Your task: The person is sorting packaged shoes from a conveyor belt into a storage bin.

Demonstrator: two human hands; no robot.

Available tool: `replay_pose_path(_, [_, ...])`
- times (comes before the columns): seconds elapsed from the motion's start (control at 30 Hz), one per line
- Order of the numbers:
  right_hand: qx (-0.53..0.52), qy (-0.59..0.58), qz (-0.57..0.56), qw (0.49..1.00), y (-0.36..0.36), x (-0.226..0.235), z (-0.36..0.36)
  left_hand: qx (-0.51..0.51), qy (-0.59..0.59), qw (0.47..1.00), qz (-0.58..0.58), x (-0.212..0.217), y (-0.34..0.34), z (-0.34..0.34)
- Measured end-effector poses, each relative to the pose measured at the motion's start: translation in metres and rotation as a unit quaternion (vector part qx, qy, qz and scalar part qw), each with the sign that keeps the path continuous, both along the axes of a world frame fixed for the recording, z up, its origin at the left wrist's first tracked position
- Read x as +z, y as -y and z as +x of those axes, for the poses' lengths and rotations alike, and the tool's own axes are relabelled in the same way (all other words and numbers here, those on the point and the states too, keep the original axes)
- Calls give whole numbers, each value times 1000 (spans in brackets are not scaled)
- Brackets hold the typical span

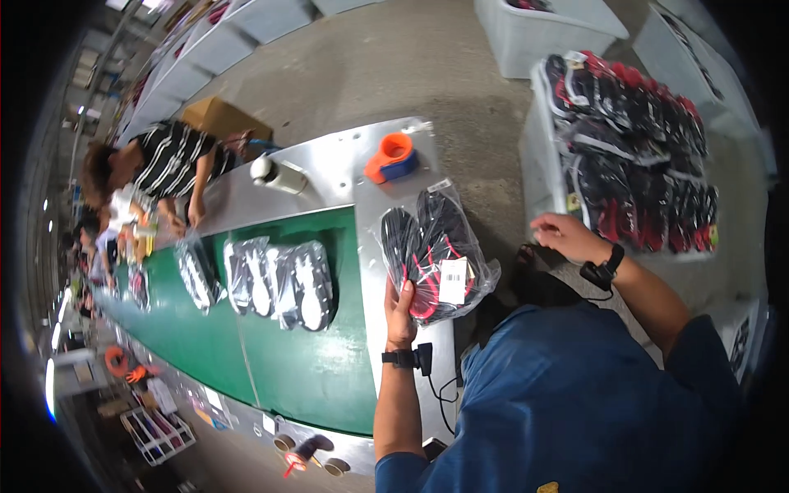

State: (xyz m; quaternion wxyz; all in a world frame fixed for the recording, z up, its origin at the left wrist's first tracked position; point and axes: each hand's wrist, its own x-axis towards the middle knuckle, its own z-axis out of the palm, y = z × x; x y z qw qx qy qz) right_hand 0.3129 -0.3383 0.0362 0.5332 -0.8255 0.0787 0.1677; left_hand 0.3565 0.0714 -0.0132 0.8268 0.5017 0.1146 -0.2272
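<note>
Beside belt (304, 374), holding bagged shoes (429, 251) in left hand (400, 316), nothing in right hand (571, 237); probably slipping easily, needing side grip.

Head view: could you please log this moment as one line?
left hand: holding bagged black-and-red shoes | right hand: near white bin | green conveyor belt: bagged black-and-white shoes

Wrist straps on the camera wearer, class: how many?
2: the left strap, near the left hand holding bagged shoes, and the right strap, near the right hand.
</note>
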Motion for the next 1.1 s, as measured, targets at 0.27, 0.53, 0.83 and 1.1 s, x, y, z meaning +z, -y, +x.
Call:
replay_pose_path(0.27, [-220, 118, 109, 962, 88, 53, -8, -277, 57, 959, -34, 79, 116, 48])
replay_pose_path(0.53, [-2, -67, 175, 982, 154, 103, -107, -488, 165, 852, 92, 117, 234, 32])
replay_pose_path(0.83, [-348, 109, 289, 885, 294, 25, -289, -346, 127, 925, 94, 97, 390, -49])
replay_pose_path(1.1, [-616, 277, 351, 649, 470, 11, -380, -408, 51, 855, 316, 28, 335, -131])
